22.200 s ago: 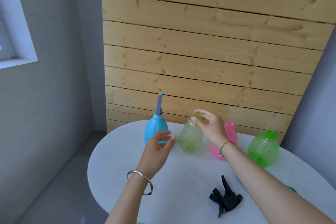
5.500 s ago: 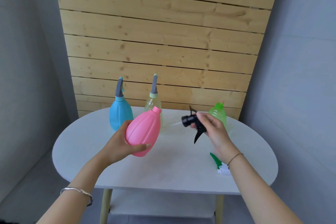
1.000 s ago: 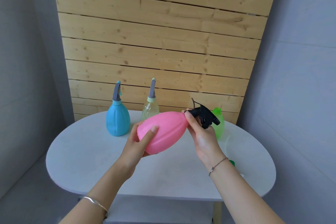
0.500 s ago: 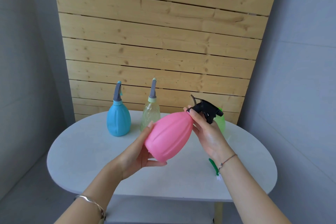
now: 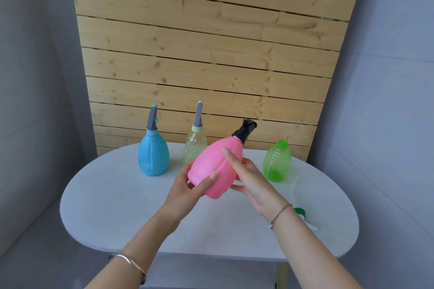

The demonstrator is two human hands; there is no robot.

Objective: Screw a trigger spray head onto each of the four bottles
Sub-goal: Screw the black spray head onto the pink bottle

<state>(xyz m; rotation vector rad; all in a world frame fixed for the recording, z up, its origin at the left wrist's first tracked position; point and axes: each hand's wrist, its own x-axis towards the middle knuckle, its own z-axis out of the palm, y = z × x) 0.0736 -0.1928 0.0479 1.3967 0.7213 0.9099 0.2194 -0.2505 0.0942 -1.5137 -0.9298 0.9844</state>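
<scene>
Frame centre: pink bottle [image 5: 215, 169] tilted above the tabletop [image 5: 117, 206], black spray head [image 5: 244, 130] on its neck. Left hand [image 5: 187, 185] grips the base; right hand [image 5: 249, 178] lies straight-fingered along its side. Blue bottle [image 5: 153, 156] and clear bottle [image 5: 194, 148] are fitted. Green bottle [image 5: 277, 162] is bare-necked, with the green spray head [image 5: 299, 212] lying at lower right — one left.

Bright, soft daylight with a cool cast.
Above the white table [image 5: 112, 197] the wooden planks [image 5: 206, 54] are evenly lit, and shadows on the table top are faint and soft-edged. The black spray head [image 5: 245, 130] above the table's far edge is smeared by motion blur. Wide-angle bending tilts the plank panel's sides and the grey walls [image 5: 387, 101] beside the table.
</scene>
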